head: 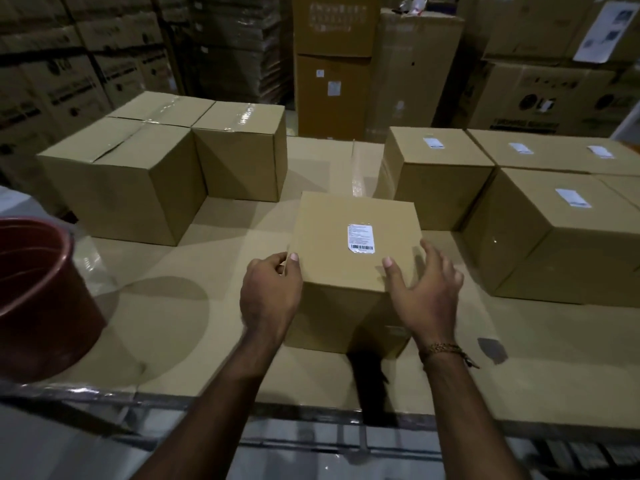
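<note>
Your two hands are on the cardboard box that stands at the middle of the desk, near its front edge; the box sits flat with a white barcode label on its top face; your left hand grips the near left corner, thumb on the top and fingers curled round the left edge; your right hand is spread wide at the near right corner, thumb resting on the top and straight fingers fanned along the right side, gripping nothing; a thread bracelet circles that wrist; to the far left stand plain taped boxes, to the right labelled boxes, both groups apart from yours; a red bucket sits at the near left; tall stacked cartons fill the far background.
</note>
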A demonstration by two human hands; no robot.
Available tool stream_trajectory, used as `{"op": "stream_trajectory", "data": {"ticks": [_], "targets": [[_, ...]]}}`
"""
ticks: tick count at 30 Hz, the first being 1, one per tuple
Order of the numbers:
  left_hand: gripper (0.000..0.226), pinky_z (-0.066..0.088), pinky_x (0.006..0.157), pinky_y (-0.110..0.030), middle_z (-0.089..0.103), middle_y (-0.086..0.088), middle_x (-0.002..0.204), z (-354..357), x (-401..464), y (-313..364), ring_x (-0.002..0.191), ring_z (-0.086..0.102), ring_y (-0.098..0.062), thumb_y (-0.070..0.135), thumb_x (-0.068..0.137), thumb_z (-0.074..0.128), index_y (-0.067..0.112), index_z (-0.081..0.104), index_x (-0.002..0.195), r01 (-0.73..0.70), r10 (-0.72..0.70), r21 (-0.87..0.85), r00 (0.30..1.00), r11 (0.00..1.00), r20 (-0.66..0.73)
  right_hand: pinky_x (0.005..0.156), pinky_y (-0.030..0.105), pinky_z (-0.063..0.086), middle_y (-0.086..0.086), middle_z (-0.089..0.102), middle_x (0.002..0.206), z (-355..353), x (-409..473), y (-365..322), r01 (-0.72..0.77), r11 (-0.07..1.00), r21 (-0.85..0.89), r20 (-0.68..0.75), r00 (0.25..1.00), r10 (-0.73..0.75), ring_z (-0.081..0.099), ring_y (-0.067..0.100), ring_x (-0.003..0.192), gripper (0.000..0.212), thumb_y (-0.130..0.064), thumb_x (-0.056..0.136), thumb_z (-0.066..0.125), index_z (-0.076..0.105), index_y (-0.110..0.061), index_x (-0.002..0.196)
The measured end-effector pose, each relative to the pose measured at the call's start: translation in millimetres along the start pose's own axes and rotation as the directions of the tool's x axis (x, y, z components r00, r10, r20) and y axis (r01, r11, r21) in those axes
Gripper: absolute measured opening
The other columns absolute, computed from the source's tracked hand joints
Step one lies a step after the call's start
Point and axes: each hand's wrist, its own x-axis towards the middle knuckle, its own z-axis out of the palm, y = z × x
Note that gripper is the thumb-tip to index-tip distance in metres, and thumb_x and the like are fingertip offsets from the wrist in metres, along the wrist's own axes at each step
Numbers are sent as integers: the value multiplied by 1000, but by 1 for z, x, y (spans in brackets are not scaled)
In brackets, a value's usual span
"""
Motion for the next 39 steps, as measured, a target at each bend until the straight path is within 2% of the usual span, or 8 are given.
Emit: {"op": "stream_trajectory", "data": {"ticks": [8, 16, 19, 21, 23, 26, 30, 39], "targets": [[42, 59, 79, -37, 73, 5, 105, -57, 12, -29, 91, 67, -18, 58, 100, 54, 28, 75, 123, 58, -57, 108, 998, 992, -17, 104, 45, 45, 6, 51, 148, 20, -31, -42, 2, 999, -44, 80, 997, 2, 39, 30, 134, 74, -60, 91, 69, 49, -24, 152], [53, 55, 84, -39, 73, -2, 113, -85, 21, -28, 97, 64, -25, 64, 101, 49, 21, 71, 123, 95, -97, 376, 995, 922, -13, 100, 47, 49, 14, 49, 136, 26, -28, -64, 50, 978, -204, 193, 981, -10, 45, 36, 127, 68, -63, 92, 65, 52, -20, 144], [58, 51, 94, -45, 67, -8, 127, -83, 26, -17, 113, 61, -30, 62, 102, 47, 18, 60, 138, 45, -51, 525, 999, 850, -3, 101, 47, 45, 18, 54, 128, 24, -18, -70, 99, 930, -355, 228, 974, -17, 51, 39, 121, 58, -63, 94, 63, 59, -16, 127], [60, 46, 102, -47, 56, -9, 141, -76, 31, -10, 127, 53, -31, 56, 101, 53, 19, 49, 148, -60, 47, 511, 998, 858, 38, 102, 46, 41, 19, 56, 126, 25, -11, -78, 147, 891, -430, 181, 981, -74, 50, 40, 120, 53, -58, 94, 64, 64, -14, 122], [62, 42, 110, -47, 46, -9, 154, -67, 39, -5, 138, 44, -30, 51, 100, 57, 22, 45, 153, -227, 193, 446, 974, 866, 122, 101, 44, 42, 18, 57, 125, 30, -2, -87, 201, 910, -363, 159, 975, -152, 50, 39, 120, 43, -46, 97, 65, 68, -15, 125], [64, 36, 119, -50, 29, -6, 168, -54, 50, -1, 152, 29, -27, 53, 100, 56, 26, 44, 156, -386, 302, 332, 912, 861, 279, 96, 39, 48, 14, 62, 126, 44, 18, -99, 280, 949, -146, 300, 926, -227, 58, 34, 119, 36, -32, 103, 59, 66, -19, 135], [68, 34, 118, -56, 23, -2, 172, -41, 52, -1, 159, 16, -19, 62, 101, 48, 28, 39, 159, -400, 276, 346, 893, 849, 356, 85, 35, 51, 8, 60, 117, 68, 27, -111, 374, 921, -112, 383, 871, -307, 64, 28, 101, 31, -35, 104, 58, 73, -18, 126], [74, 35, 116, -56, 14, 4, 175, -39, 48, -8, 161, 8, -15, 68, 99, 41, 33, 29, 163, -421, 276, 412, 889, 808, 366, 71, 32, 52, -3, 58, 97, 83, 22, -98, 372, 926, -65, 214, 911, -351, 62, 19, 82, 22, -36, 95, 69, 80, -20, 104]]}}
